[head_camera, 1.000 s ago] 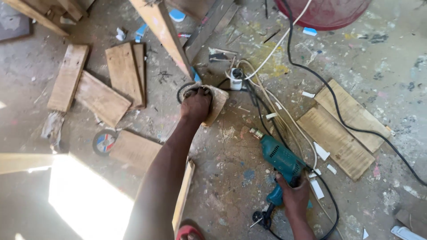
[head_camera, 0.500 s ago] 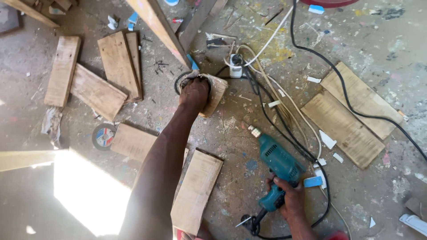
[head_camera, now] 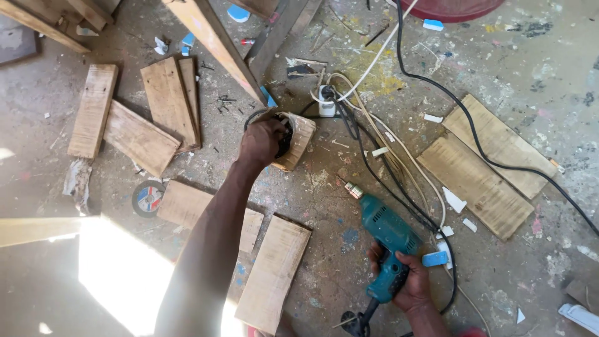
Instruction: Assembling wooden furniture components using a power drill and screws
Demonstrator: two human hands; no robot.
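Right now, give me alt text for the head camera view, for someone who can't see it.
A person's right hand grips a teal electric drill over a dusty floor, while the left hand holds a small wooden block beside a white plug socket. Short planks and cables lie scattered around.

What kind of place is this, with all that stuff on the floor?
Probably a rough carpentry workshop: cut wooden boards lie across a paint-spattered concrete floor, and the right hand holds a teal electric drill.
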